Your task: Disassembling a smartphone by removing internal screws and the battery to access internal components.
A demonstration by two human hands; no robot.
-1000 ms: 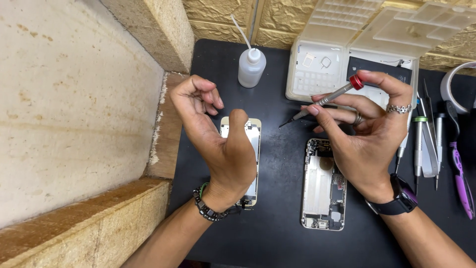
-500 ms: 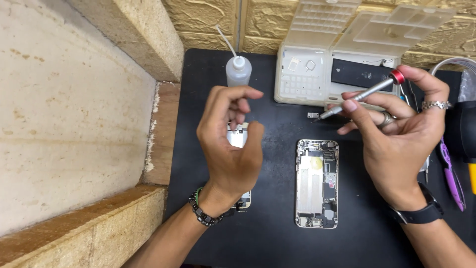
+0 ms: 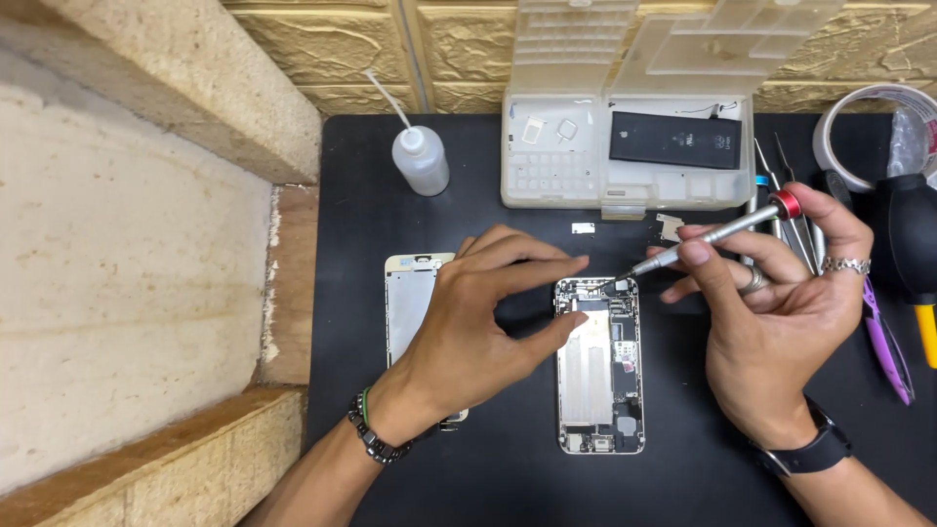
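An opened phone body (image 3: 599, 366) lies face up on the black mat (image 3: 508, 478), its inner parts exposed. My right hand (image 3: 781, 303) grips a small screwdriver (image 3: 717, 232) with a red cap, its tip resting at the phone body's top edge. My left hand (image 3: 478, 327) hovers over the mat with fingers apart, thumb and forefinger touching the phone body's upper left corner. Under that hand lies the detached screen panel (image 3: 408, 303), mostly uncovered at its top left.
A clear squeeze bottle (image 3: 420, 158) stands at the back left. A plastic parts box (image 3: 625, 146) holds a black battery (image 3: 675, 140). Tweezers, a purple pry tool (image 3: 886, 342), a tape roll (image 3: 869, 127) and a black blower sit at the right. Small metal plates (image 3: 670, 226) lie near the box.
My left hand moved right from above the screen panel to the phone body's top corner. My right hand brought the screwdriver down so its tip meets the phone's top edge.
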